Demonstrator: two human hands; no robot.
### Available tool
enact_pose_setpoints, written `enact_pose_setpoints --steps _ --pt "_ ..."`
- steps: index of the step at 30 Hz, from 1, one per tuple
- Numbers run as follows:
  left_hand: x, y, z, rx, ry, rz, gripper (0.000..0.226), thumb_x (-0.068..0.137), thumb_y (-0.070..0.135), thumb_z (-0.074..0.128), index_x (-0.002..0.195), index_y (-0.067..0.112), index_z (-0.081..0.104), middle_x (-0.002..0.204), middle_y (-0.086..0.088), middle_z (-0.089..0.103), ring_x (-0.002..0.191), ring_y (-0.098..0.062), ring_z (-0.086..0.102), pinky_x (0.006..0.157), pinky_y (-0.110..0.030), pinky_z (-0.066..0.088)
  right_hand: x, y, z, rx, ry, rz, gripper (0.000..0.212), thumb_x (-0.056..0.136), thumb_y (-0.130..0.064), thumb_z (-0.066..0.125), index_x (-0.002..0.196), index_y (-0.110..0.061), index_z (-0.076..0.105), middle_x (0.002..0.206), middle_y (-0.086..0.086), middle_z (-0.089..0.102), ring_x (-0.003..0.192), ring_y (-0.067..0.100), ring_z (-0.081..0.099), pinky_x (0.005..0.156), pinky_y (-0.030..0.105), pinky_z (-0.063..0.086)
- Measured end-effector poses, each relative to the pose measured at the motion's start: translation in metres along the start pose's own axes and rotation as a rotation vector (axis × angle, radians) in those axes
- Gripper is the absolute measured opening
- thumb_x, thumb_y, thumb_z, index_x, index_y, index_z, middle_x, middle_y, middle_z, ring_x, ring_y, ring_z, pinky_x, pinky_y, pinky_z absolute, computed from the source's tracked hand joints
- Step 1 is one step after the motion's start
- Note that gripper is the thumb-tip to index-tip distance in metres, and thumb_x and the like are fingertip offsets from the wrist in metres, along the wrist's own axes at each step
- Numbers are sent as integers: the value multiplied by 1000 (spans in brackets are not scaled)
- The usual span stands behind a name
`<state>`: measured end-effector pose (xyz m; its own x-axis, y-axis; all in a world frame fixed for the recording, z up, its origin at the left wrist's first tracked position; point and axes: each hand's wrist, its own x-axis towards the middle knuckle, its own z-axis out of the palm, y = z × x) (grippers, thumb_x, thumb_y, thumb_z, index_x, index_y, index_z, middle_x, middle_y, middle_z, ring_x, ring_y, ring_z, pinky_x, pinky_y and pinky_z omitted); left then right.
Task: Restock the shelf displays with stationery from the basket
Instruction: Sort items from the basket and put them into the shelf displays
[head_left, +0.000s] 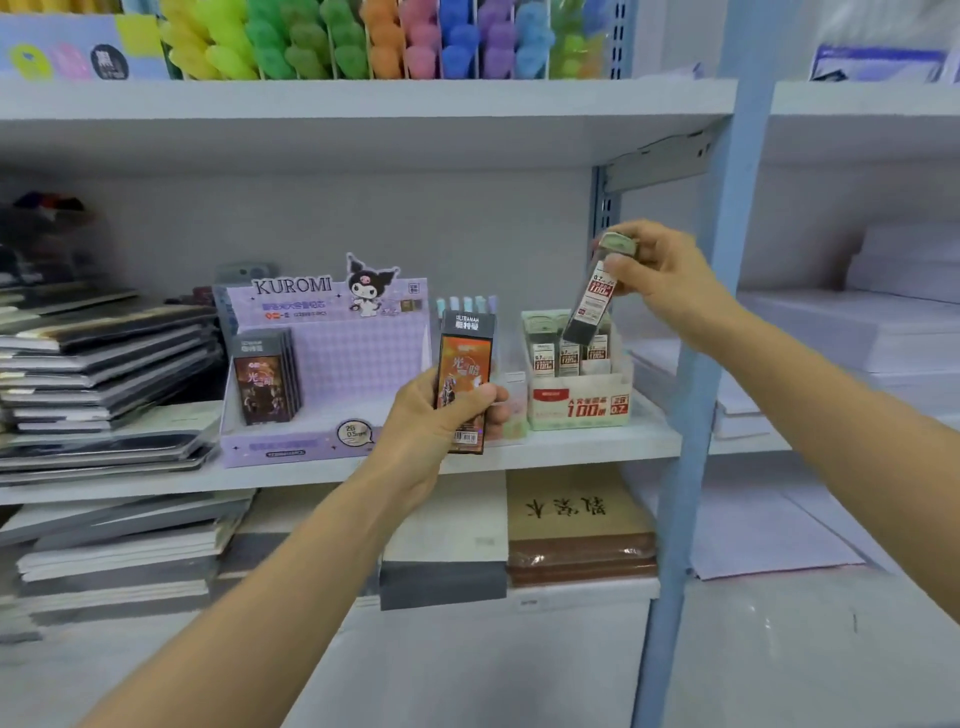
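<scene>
My left hand (431, 415) grips an orange and black Ultraman lead pack (464, 379), held upright in front of the middle shelf. To its left stands a purple Kuromi display box (332, 364) with several similar dark packs (266, 376) leaning in its left side. My right hand (662, 275) pinches a clear lead refill tube (592, 299) with a grey-green cap, tilted, its lower end just above a small white display box (579, 405) that holds several like tubes. The basket is out of view.
Stacks of dark notebooks (104, 364) fill the shelf's left side. Coloured pens (363, 41) line the shelf above. Books and paper pads (579, 525) lie on the shelf below. A blue upright post (696, 389) stands right of the white box, with white paper stacks (857, 332) beyond.
</scene>
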<state>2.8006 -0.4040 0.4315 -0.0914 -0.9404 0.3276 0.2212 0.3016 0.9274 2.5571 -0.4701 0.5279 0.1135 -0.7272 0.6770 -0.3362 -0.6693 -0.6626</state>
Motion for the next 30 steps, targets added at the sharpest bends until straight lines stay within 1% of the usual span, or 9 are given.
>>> enact_pose_setpoints --steps 4,8,12,16,19,22,24,26,30 --pt "6 -7 7 45 7 -7 23 88 10 67 109 4 62 92 -8 76 75 -17 71 68 -27 57 -1 21 5 -130 -18 36 19 95 -8 55 101 -24 62 96 -9 65 91 15 64 89 36 54" --pt "9 -11 8 55 16 -11 21 85 10 69 105 6 64 93 -9 76 74 -16 71 66 -25 57 0 38 18 -208 -29 90 20 96 -10 56 113 -14 64 109 2 66 101 19 63 90 36 54" --pt "11 -12 5 60 9 -27 33 80 15 74 109 5 63 97 -10 76 79 -20 73 69 -28 59 5 46 26 -268 -66 115 25 94 -10 60 118 -17 63 112 3 64 91 11 60 71 17 52" --pt "11 -12 3 44 1 -36 49 69 23 78 112 6 61 98 -9 76 80 -21 74 68 -27 59 5 51 31 -267 -34 123 21 88 -6 66 103 -18 57 99 2 62 80 9 61 67 20 55" --pt "10 -14 3 44 0 -38 54 67 25 78 113 4 61 99 -9 76 81 -22 74 68 -27 59 3 59 37 -391 -44 96 16 85 -6 69 94 -17 60 100 1 61 85 12 60 79 27 56" --pt "7 -14 3 39 0 -45 54 67 25 79 113 4 61 99 -9 76 81 -23 74 67 -26 58 3 60 40 -478 20 92 21 87 -12 69 107 -15 65 113 1 49 95 14 52 85 26 50" --pt "5 -13 3 36 -3 -50 49 71 22 78 114 5 61 99 -9 76 81 -23 74 66 -25 58 0 53 40 -442 94 63 27 89 -19 66 116 -19 63 114 -2 45 95 11 48 84 22 44" --pt "4 -12 2 29 0 -52 40 78 15 75 114 4 60 99 -9 76 81 -23 74 66 -26 58 -8 37 42 -331 128 -17 21 93 -26 61 114 -23 63 111 -6 54 88 6 54 81 20 46" --pt "1 -8 5 38 14 -25 36 82 9 73 114 3 61 98 -10 76 79 -23 74 69 -28 60 -31 -4 63 38 -189 -16 29 94 -34 58 121 -24 60 104 -5 70 83 5 67 72 21 55"
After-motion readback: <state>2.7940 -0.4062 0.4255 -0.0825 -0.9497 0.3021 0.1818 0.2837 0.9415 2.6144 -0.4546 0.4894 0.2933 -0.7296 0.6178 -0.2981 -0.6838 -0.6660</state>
